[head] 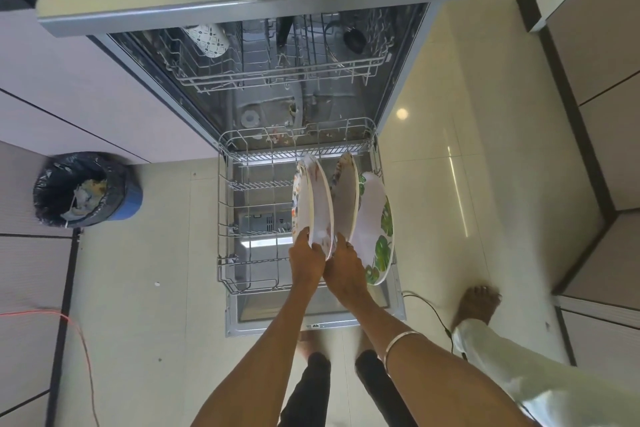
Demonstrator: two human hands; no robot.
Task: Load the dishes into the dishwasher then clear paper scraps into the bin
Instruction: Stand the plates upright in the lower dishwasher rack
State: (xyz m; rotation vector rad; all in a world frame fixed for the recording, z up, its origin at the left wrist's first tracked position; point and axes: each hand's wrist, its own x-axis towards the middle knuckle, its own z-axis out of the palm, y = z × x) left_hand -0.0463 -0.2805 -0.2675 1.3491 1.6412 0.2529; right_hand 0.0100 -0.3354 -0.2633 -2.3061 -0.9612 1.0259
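At centre frame, the left hand (306, 262) and right hand (343, 265) both grip a white plate (320, 204) upright in the lower rack (228, 218). Three more plates stand beside it; the bin (86, 189) sits at left.

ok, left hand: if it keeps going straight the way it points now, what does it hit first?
Probably the lower rack. The left hand grips a plate on edge, pointing forward and down into the basket, so the plate's edge would likely meet the rack wires first. Depth is unclear from this view.

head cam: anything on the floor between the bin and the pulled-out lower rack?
Bare tile only. In the head view, the floor between the bin and the lower rack holds nothing; a small white speck lies nearer the camera, outside that stretch.
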